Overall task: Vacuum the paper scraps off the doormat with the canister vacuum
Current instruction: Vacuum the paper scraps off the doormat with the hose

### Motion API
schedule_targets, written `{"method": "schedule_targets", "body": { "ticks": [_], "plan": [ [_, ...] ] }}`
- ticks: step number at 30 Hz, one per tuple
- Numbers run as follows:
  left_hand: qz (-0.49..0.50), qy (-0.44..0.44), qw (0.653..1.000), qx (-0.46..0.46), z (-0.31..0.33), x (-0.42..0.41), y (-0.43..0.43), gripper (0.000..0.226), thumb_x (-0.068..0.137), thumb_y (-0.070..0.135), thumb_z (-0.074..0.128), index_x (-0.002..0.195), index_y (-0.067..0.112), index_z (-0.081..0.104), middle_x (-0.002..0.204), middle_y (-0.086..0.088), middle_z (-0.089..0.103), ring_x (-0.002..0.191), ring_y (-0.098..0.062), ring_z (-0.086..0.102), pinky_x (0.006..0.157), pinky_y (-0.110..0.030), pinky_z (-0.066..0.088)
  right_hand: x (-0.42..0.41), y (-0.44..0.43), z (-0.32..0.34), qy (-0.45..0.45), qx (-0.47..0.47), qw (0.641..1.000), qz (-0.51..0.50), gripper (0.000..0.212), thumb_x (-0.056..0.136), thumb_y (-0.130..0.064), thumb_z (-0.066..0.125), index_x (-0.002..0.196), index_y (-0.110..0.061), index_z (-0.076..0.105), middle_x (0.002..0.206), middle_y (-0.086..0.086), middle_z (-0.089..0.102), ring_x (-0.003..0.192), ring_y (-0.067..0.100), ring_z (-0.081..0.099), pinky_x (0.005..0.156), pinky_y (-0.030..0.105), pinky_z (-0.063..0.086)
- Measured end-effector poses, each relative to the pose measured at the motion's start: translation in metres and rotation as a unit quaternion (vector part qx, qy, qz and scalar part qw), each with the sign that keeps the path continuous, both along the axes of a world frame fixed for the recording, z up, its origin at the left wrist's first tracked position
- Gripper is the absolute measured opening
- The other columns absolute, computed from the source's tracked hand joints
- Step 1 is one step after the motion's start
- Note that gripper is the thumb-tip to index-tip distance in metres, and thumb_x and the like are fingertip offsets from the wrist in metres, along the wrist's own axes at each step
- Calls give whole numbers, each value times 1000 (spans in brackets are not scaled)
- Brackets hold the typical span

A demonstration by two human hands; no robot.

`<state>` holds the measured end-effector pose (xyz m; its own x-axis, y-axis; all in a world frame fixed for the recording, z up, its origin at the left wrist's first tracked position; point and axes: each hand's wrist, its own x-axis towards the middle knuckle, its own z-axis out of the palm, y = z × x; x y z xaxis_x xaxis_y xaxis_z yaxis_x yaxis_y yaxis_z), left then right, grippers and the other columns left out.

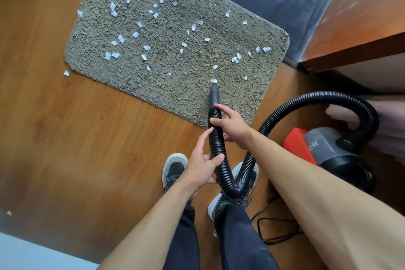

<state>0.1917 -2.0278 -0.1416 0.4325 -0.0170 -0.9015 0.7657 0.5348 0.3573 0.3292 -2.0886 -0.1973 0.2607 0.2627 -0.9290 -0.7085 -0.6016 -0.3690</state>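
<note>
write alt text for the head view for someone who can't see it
A person's left hand and right hand grip a black ribbed hose, its nozzle pointed at a grey doormat strewn with white paper scraps. The red and grey canister vacuum sits on the wood floor at right.

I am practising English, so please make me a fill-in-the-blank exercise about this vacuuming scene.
1. Both the left hand and the right hand hold the black ribbed ____.
2. Most white paper scraps lie on the shaggy ____.
3. The canister vacuum is grey, black and ____.
Missing: hose; doormat; red.
</note>
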Motion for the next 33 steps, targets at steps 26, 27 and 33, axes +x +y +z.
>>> {"method": "schedule_targets", "body": {
  "ticks": [26, 27, 33],
  "plan": [
    [-23, 20, 999, -24, 10, 9, 35, 68, 98, 8, 58, 139, 58, 34, 75, 8, 73, 75, -11, 69, 84, -60, 56, 4, 22, 3, 21, -28, 999, -24, 56, 92, -8, 64, 141, -30, 46, 111, 2, 65, 78, 12, 64, 62, 35, 57],
    [-21, 22, 999, -23, 11, 10, 34, 68, 99, 8, 57, 139, 58, 34, 75, 8, 73, 73, -9, 69, 84, -60, 56, 3, 21, 3, 15, -27, 999, -24, 56, 92, -9, 64, 141, -30, 46, 112, 2, 65, 81, 13, 65, 65, 37, 58],
    [-8, 22, 1000, -10, 10, 21, 34, 68, 99, 8, 56, 141, 56, 33, 72, 7, 71, 76, -13, 66, 86, -60, 53, 10, 23, 0, -6, -14, 1000, -27, 58, 92, -10, 64, 143, -30, 46, 120, 7, 64, 87, 17, 66, 66, 37, 59]
  ]
}}
